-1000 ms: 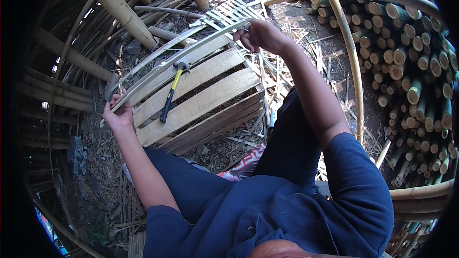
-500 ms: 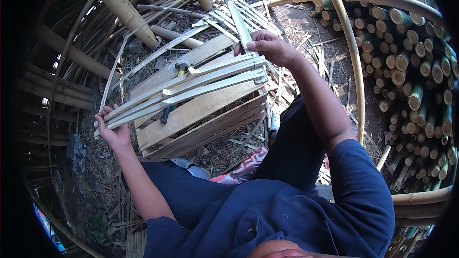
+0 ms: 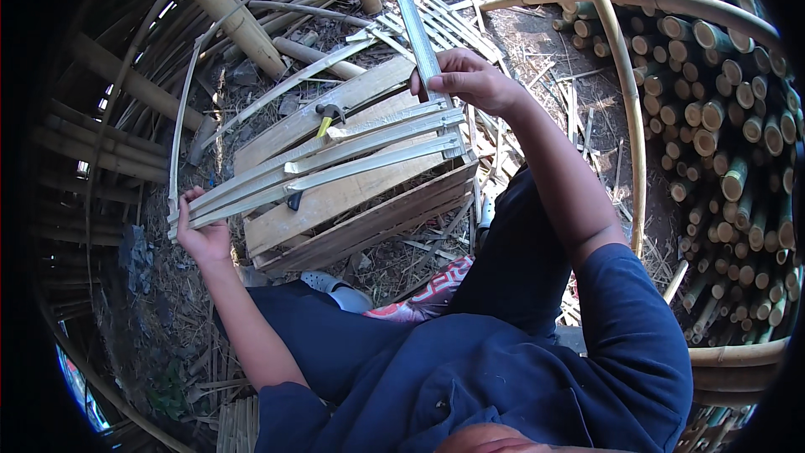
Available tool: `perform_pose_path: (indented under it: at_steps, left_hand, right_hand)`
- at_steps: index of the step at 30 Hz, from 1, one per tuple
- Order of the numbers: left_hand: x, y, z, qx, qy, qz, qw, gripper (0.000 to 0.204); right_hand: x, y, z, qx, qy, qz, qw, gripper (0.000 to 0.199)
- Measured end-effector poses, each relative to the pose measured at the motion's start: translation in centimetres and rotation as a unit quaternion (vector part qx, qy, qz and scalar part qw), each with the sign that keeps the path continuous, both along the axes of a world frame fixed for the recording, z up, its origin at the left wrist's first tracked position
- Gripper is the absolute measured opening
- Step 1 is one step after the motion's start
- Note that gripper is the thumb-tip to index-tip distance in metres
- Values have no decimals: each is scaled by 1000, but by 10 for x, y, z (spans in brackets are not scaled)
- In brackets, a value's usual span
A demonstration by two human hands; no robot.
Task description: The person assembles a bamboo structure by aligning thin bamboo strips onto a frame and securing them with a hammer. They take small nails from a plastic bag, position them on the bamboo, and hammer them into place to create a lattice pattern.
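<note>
Several pale bamboo slats (image 3: 352, 156) slope across a low wooden crate (image 3: 352, 207), lying side by side. At their right end they meet a long greenish bamboo strip (image 3: 409, 21) that runs away from me across them. My left hand (image 3: 204, 231) is closed around the slats' left ends. Fingers and thumb of my right hand (image 3: 470, 82) pinch the greenish strip just beyond that joint. Between the far crate board and the slats rests a hammer (image 3: 329, 116) with a yellow and black handle, which the slats partly cover.
Cut bamboo poles (image 3: 729, 109) are stacked at the right, behind a bent bamboo rail (image 3: 616, 59). Loose slats (image 3: 440, 23) lie on the ground past the crate. Bamboo posts (image 3: 226, 13) stand at the far left. A red and white patterned bag (image 3: 423, 292) lies by my legs.
The slats and the greenish strip have shifted slightly toward me over the crate, and more of the hammer's head shows. Both hands keep their hold.
</note>
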State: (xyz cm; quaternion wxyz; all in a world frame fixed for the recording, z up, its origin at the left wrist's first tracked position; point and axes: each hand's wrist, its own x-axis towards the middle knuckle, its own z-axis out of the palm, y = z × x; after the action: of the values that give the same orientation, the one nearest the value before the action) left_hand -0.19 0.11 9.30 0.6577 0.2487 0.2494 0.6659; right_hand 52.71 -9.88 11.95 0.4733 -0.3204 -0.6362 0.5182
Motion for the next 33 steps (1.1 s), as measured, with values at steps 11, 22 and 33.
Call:
perform_pose_path:
  at_steps: [11, 22, 33]
  left_hand:
    - [-19, 4, -15, -56, 79, 21, 995, 18]
    - [-43, 12, -46, -140, 144, 73, 977, 27]
    - [-15, -6, -32, -331, 208, 149, 908, 54]
  right_hand:
    - [-22, 8, -7, -106, 54, -102, 988, 35]
    - [-71, 17, 9, -191, 236, -19, 953, 26]
    - [-138, 21, 22, -179, 241, 41, 953, 49]
